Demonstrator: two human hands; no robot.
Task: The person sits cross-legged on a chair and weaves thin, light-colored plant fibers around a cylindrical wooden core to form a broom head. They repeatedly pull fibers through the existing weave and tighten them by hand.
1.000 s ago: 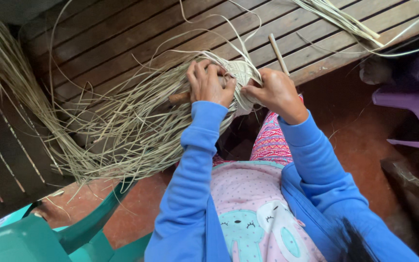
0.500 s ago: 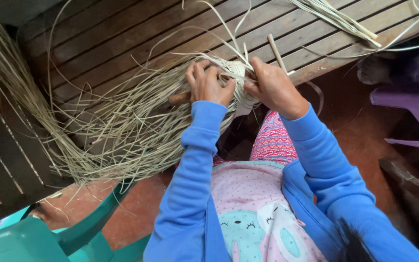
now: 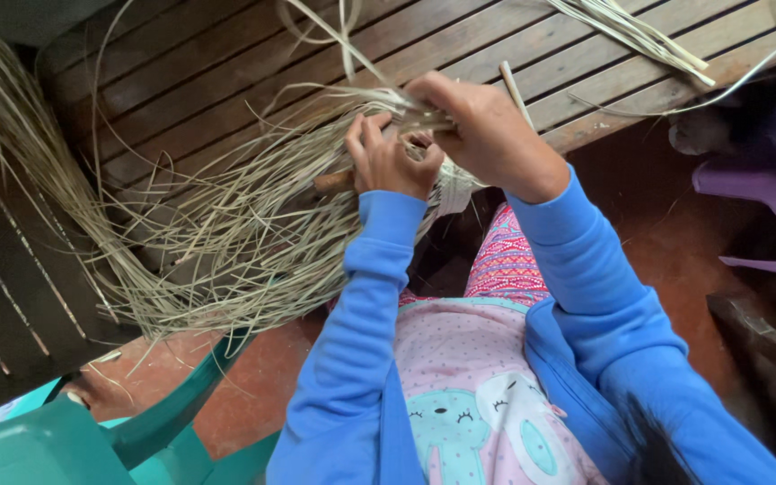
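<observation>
A mass of pale dried straw strands (image 3: 226, 224) fans out to the left over a slatted wooden table (image 3: 226, 63). At its right end the strands join in a small woven piece (image 3: 451, 189). My left hand (image 3: 388, 160) grips that woven end with curled fingers. My right hand (image 3: 487, 135) has crossed over to the left above it and pinches a bunch of strands (image 3: 406, 106). Both arms wear blue sleeves. The centre of the weave is hidden under my hands.
A thin wooden stick (image 3: 515, 90) lies on the table behind my right hand. More loose strands (image 3: 639, 36) lie at the back right. A purple plastic chair (image 3: 765, 198) stands at right, a green plastic chair (image 3: 74, 440) at lower left, above a reddish floor.
My right hand has moved left and up across the woven piece, pulling a bunch of strands over it. My left hand has stayed gripping the weave.
</observation>
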